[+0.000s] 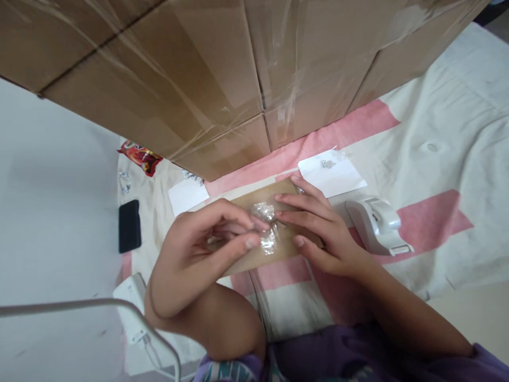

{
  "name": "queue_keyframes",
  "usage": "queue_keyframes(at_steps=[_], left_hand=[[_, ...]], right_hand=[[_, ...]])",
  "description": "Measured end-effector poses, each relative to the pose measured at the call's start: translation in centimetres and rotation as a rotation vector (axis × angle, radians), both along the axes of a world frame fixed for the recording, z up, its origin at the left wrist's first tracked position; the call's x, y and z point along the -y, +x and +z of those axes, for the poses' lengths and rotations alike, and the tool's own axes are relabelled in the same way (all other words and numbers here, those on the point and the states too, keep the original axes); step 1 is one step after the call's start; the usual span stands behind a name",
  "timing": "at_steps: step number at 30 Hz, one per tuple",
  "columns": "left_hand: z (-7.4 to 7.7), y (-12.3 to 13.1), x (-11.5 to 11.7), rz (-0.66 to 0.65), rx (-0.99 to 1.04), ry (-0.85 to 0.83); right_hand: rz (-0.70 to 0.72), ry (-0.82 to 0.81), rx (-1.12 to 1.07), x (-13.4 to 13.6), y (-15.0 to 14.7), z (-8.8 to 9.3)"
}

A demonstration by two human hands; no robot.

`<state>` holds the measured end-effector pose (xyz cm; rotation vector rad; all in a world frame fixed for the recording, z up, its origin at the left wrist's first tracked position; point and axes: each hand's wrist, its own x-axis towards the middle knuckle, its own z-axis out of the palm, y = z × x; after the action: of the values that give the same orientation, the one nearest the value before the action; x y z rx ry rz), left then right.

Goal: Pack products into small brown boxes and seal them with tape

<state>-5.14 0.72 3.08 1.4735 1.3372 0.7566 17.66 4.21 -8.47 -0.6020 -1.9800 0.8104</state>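
A flat brown cardboard piece [246, 260] lies in front of me, with crinkled, shiny clear plastic [267, 243] on its middle. My left hand [202, 249] comes over its left side. The thumb and fingers are drawn together at the plastic's left edge; whatever is between them, if anything, is too small to make out. Spread over the cardboard's right part is my right hand [322, 228], its fingers stretched out and the tips resting at the plastic and the board. The right hand grips nothing that I can see.
Large taped cardboard boxes [207, 69] stand at the back. A white tape dispenser [376, 223] is to the right. White papers [332, 175] with small silvery bits lie behind. Left are a black phone [129, 226], a red packet [140, 157], a white power strip [131, 297] and a cable [131, 306].
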Motion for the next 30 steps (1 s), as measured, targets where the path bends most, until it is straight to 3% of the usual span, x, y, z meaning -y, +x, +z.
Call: queue_keyframes(at_steps=[4,7,9,18,30], left_hand=[[-0.4,0.2,0.2,0.091,0.040,0.058],[-0.7,0.2,0.2,0.348,0.084,0.235],[-0.9,0.0,0.1,0.433,0.064,0.231],[-0.9,-0.1,-0.3,0.128,0.159,-0.077],[-0.4,0.7,-0.8,0.025,0.035,-0.232]], right_hand=[[-0.007,0.002,0.008,0.0,0.0,-0.1],[-0.015,0.001,0.009,0.1,0.0,-0.1],[-0.017,0.000,0.010,0.1,0.0,0.0],[-0.022,0.003,0.001,0.1,-0.1,-0.1],[-0.024,-0.006,-0.003,0.1,-0.1,-0.1]])
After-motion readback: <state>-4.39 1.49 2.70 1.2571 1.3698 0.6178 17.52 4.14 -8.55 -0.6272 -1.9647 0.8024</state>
